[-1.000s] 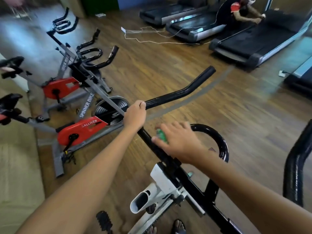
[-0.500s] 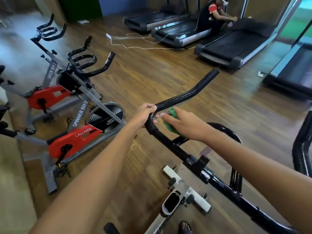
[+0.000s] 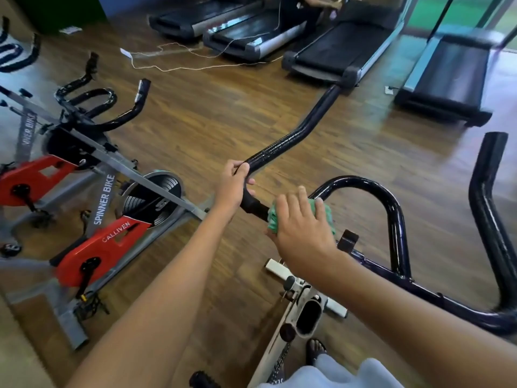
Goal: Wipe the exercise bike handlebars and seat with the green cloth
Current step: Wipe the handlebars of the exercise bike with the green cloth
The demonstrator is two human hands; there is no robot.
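The black handlebars (image 3: 296, 135) of a white exercise bike (image 3: 305, 312) spread out in front of me. My left hand (image 3: 233, 186) grips the left horn at its bend. My right hand (image 3: 300, 228) holds the green cloth (image 3: 326, 212) wrapped over the crossbar, just right of my left hand and beside the centre loop (image 3: 391, 203). Only the cloth's edges show around my fingers. The right horn (image 3: 486, 197) rises at the right edge. The seat is out of view.
Red and grey spinner bikes (image 3: 106, 236) stand close on the left. Several treadmills (image 3: 338, 51) line the far side, with a person at one of them. A white cable (image 3: 173, 67) lies across the wooden floor. My feet show below the bike frame.
My right hand has slid the cloth from the left bend down along the crossbar toward the centre loop. My left hand has kept its grip on the left horn.
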